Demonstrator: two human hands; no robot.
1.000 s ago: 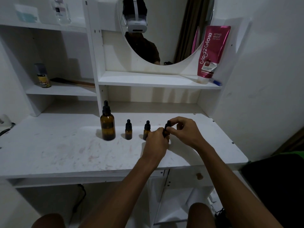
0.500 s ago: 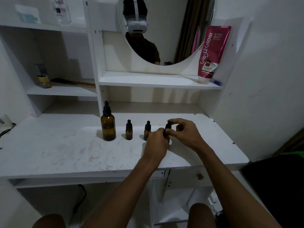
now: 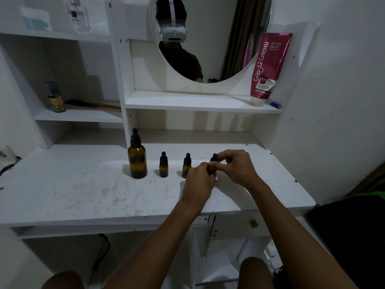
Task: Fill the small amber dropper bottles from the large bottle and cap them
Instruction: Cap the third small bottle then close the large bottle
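The large amber bottle (image 3: 137, 161) with a black dropper cap stands on the white desk (image 3: 83, 188). To its right stand two small capped amber dropper bottles, one (image 3: 163, 167) free and one (image 3: 186, 164) partly behind my left hand. A third small bottle is mostly hidden; only its black dropper cap (image 3: 213, 158) shows. My left hand (image 3: 200, 178) wraps around that bottle's body. My right hand (image 3: 237, 165) pinches its cap between thumb and fingers.
A pink tube (image 3: 268, 65) leans on the shelf under a round mirror (image 3: 208, 36). A small spray can (image 3: 55, 97) and a brush handle (image 3: 93, 104) lie on the left shelf. My knees show below the desk edge.
Both hands stay on the third small bottle; the right fingers have shifted slightly around its cap. The other bottles have not moved.
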